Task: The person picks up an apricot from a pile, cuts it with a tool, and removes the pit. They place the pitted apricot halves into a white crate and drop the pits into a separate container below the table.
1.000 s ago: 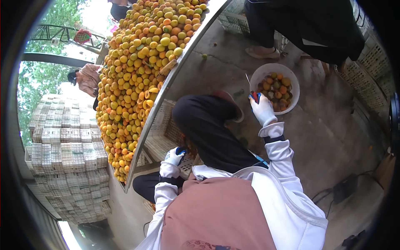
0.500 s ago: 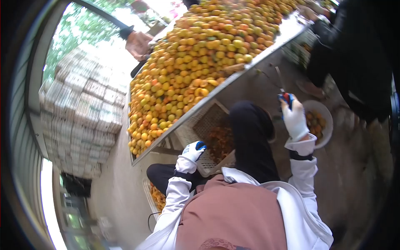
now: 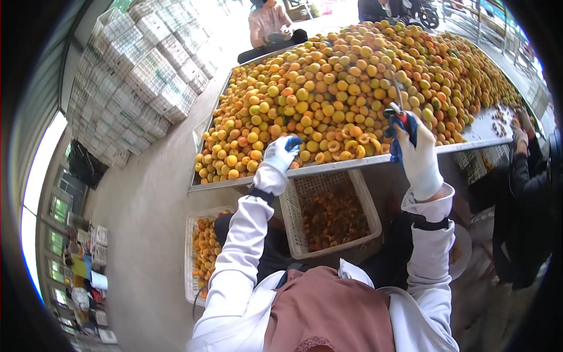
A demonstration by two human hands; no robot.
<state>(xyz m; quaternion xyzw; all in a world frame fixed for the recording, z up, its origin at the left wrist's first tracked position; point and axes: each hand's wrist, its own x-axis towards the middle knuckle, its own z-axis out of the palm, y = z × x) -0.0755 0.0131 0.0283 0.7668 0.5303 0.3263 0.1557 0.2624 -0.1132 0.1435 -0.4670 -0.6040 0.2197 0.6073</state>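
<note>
The red-handled tool (image 3: pixel 402 118) is clamped in the white-and-blue gloved right hand (image 3: pixel 417 151) above the metal-edged surface (image 3: pixel 346 166), pointing away from the body, presumably for safety. The similarly gloved left hand (image 3: pixel 280 154) curls by heaped round orange-yellow fruit (image 3: pixel 328 88), its grip unclear; a pale perforated plastic crate (image 3: pixel 337 249) stands below, seemingly for easy reach.

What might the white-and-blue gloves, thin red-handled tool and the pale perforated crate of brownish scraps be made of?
Gloves: apparently knitted fabric, being matte and close-fitting; the blue finger coating may be rubber.
Tool: shaft probably metal, being slender and greyish; handle possibly smooth plastic, solidly red.
Crate: likely dull moulded plastic, given its regular holes.
</note>
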